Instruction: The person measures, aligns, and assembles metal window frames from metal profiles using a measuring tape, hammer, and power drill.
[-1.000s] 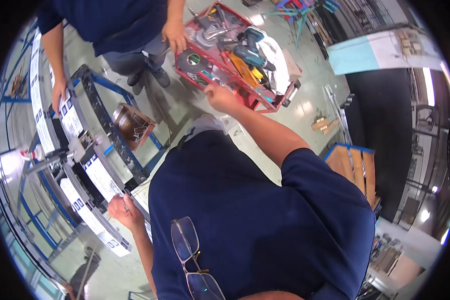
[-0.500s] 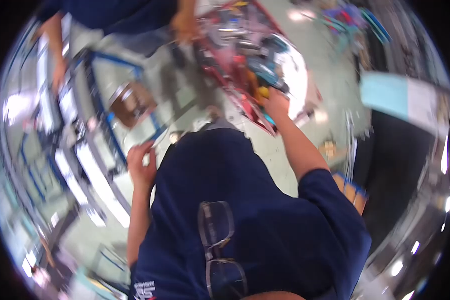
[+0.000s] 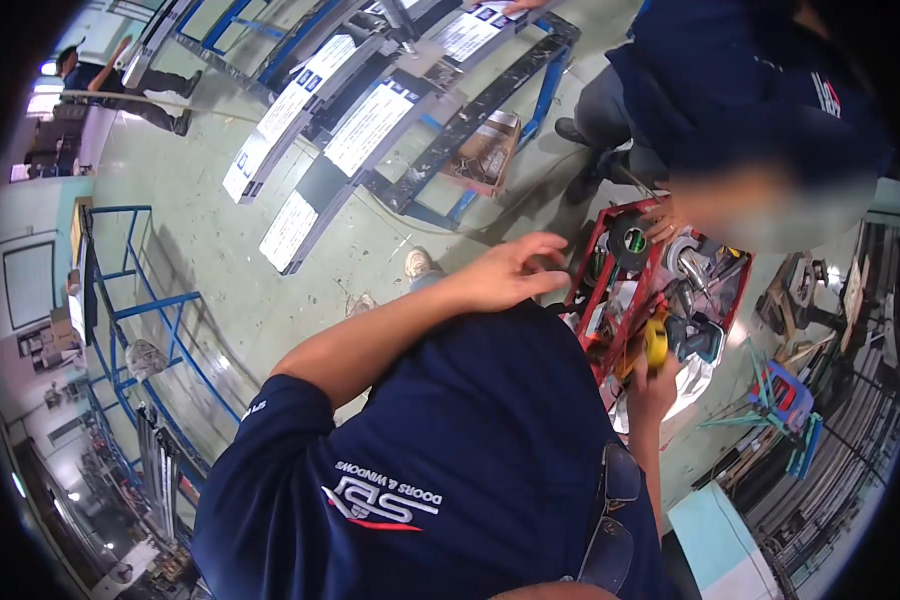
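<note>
My right hand [image 3: 651, 392] is at the near edge of a red toolbox [image 3: 618, 318], its fingers closed round a yellow tape measure [image 3: 655, 342]. My left hand [image 3: 518, 272] is in the air just left of the box, fingers curved and apart, with nothing in it. Inside the box are a black tape roll [image 3: 630, 243], a teal and dark power tool [image 3: 705, 340] and assorted metal parts. A co-worker's hand [image 3: 665, 218] reaches to the box's far side beside the tape roll.
A co-worker in a dark shirt [image 3: 740, 110] leans over the box. Long profiles with white labels [image 3: 375, 125] rest on a frame, a carton [image 3: 485, 152] beneath. A blue metal rack [image 3: 135, 310] stands left, a purple and teal stool [image 3: 785, 400] right. Another person [image 3: 120, 85] is far left.
The view has swung round, so the toolbox now appears at the right. My left hand has come from my side toward the box and its fingers have spread. The tape measure now shows clearly in my right hand.
</note>
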A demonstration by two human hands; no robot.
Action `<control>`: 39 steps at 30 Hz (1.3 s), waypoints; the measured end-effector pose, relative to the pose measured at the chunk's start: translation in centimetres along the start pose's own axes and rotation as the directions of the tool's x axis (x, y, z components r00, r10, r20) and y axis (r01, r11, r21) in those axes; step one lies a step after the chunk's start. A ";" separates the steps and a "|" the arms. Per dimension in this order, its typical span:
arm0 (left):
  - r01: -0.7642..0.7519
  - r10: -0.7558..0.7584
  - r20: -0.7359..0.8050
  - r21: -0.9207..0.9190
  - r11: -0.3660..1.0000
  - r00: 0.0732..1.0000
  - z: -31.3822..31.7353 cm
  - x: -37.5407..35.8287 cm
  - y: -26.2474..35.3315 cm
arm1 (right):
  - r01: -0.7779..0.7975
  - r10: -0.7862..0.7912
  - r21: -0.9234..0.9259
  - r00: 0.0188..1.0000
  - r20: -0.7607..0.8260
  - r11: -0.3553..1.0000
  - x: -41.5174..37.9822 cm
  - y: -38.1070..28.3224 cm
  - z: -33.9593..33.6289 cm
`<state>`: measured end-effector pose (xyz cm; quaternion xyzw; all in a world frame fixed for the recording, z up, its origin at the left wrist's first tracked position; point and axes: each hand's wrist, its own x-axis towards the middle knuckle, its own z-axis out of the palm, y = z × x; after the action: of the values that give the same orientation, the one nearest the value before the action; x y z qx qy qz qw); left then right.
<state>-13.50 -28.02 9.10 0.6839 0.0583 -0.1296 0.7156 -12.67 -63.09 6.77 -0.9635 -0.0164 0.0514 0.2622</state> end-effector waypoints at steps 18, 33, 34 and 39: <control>0.227 -0.136 -0.403 0.187 0.956 0.905 -25.6 -17.0 0.3 | -0.254 -0.478 0.600 0.408 0.778 0.759 0.3 -44.4 22.6; 0.805 -0.619 -0.588 0.095 0.586 0.520 -33.4 -34.9 -9.2 | -0.828 -0.107 0.513 0.502 0.858 0.227 17.2 -41.0 30.5; 0.808 -0.622 -0.589 0.094 0.581 0.516 -33.1 -34.6 -9.7 | -0.831 -0.107 0.509 0.498 0.860 0.225 17.3 -41.3 30.5; 0.785 -0.582 -0.633 0.066 0.615 0.510 -31.6 -31.9 -9.7 | -0.609 0.009 0.544 0.671 0.741 0.578 15.6 -42.7 31.2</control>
<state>-43.69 6.46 6.28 0.7217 0.5086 -0.2104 0.4199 -0.71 -9.71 0.26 -0.6581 0.0973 0.4436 0.6006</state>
